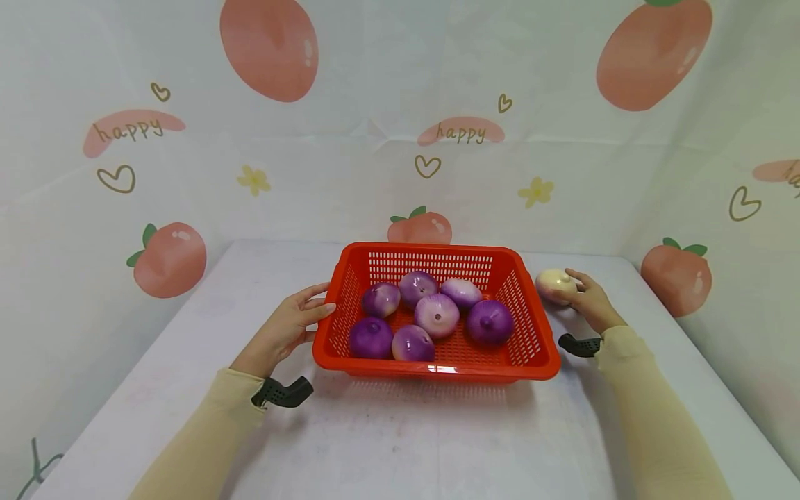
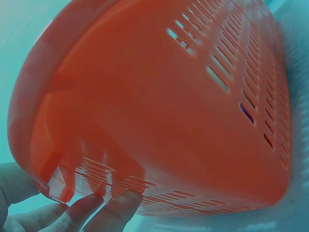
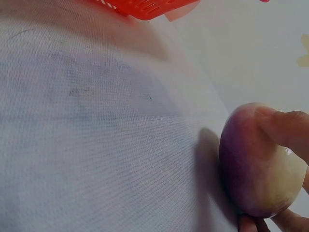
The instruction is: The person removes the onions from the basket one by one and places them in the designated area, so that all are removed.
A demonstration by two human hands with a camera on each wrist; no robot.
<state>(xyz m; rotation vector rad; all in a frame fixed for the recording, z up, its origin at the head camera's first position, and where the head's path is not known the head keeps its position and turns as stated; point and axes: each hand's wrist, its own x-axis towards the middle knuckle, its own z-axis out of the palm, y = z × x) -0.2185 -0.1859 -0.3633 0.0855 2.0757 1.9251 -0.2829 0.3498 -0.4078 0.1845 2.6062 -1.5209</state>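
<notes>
A red slotted plastic basket (image 1: 387,369) stands in the middle of the head view with several purple-and-white onions inside. One deep purple onion (image 1: 490,322) lies at its right end, and a paler one (image 1: 437,316) sits near the middle. My left hand (image 1: 284,328) grips the basket's left rim, its thumb over the edge and its fingers against the outer wall in the left wrist view. To the right of the basket, my right hand (image 1: 592,303) holds a cream-and-purple onion (image 3: 256,164) between thumb and fingers, close over the table.
The white table (image 1: 400,444) runs up to a pale backdrop cloth (image 1: 350,187) printed with fruit, hearts and flowers. Similar cloth hangs along both sides. A black wrist mount (image 1: 284,393) juts from the left sleeve, another (image 1: 578,345) from the right, close to the basket's corner.
</notes>
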